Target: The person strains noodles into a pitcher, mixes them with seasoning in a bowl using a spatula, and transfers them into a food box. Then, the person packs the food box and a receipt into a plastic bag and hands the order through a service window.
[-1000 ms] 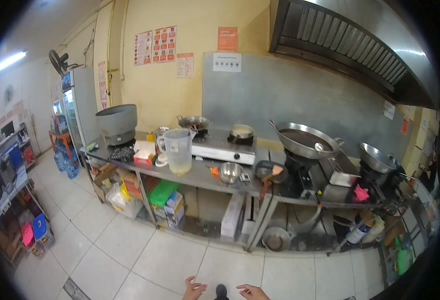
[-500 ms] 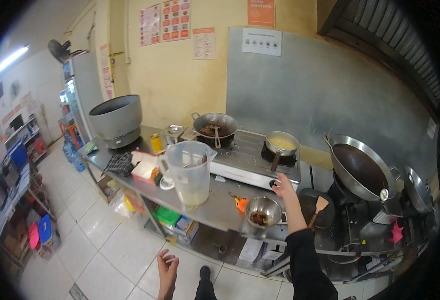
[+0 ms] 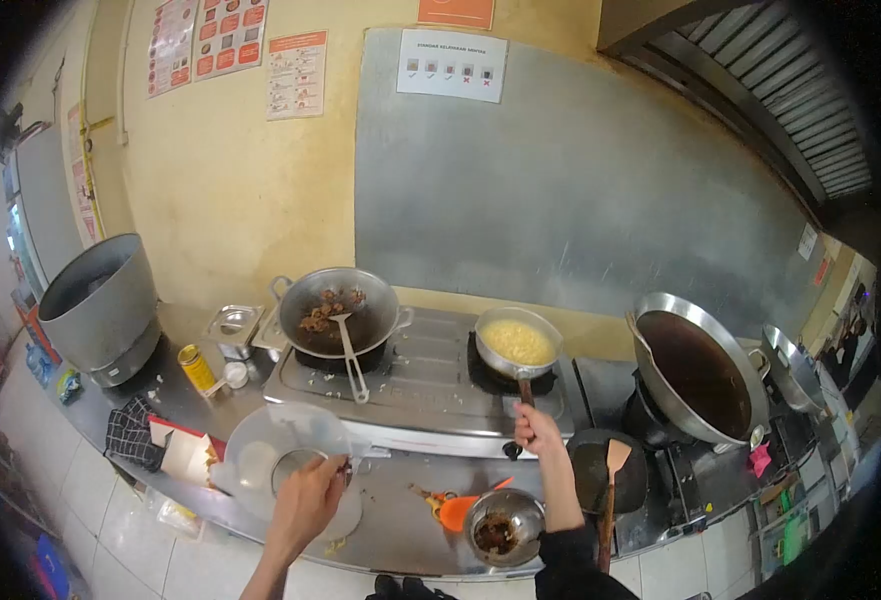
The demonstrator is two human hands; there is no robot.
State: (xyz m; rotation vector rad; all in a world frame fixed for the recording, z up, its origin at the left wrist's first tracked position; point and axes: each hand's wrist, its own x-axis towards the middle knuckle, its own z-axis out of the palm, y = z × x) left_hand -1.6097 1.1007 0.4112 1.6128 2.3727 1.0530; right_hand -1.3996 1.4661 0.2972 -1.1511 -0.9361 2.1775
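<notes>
Far left on my counter, a tall grey metal pot (image 3: 105, 320) stands wide mouth up; its contents are hidden from me. Next comes a translucent plastic jug (image 3: 300, 424), with my left hand (image 3: 308, 500) above its mouth, fingers curled; their back is towards me, so I cannot tell whether they grip anything.

On the left burner of a silver two-burner stove (image 3: 418, 372), a grey two-handled metal wok (image 3: 307, 287) holds dark brown pieces of food (image 3: 325, 312). A metal spatula (image 3: 350, 350) leans over its rim, handle towards me, presumably for easy reach.

A shiny steel bowl (image 3: 533, 511) near the counter's front edge holds brown scraps.

On the right burner, a small silver pan (image 3: 501, 367) holds bubbly, pale yellow food (image 3: 520, 338). My right hand (image 3: 542, 432) is closed round the end of its brown handle (image 3: 526, 387), probably to steady it away from the heat.

Beyond, a large metal wok (image 3: 670, 306) holds dark liquid (image 3: 695, 360).
</notes>
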